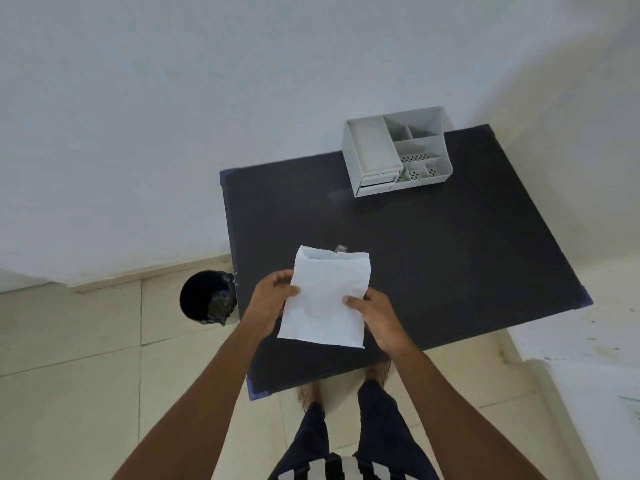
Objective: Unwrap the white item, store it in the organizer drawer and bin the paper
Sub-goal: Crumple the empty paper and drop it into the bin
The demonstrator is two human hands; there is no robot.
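A flat white paper packet (327, 299) is held above the near part of the black table (433, 254). My left hand (272, 297) grips its left edge and my right hand (375, 317) grips its right edge, thumbs on top. The packet's upper end looks open, and a small pale scrap (341, 248) shows just behind it. What is inside the packet is hidden. The grey-white organizer (394, 155) stands at the table's far side, with two shut drawers (375, 183) low on its front left. A black bin (207, 297) sits on the floor left of the table.
A white wall runs behind the table and the bin. Beige floor tiles surround the table. A white ledge or surface lies at the right edge. My legs and feet stand at the table's near edge.
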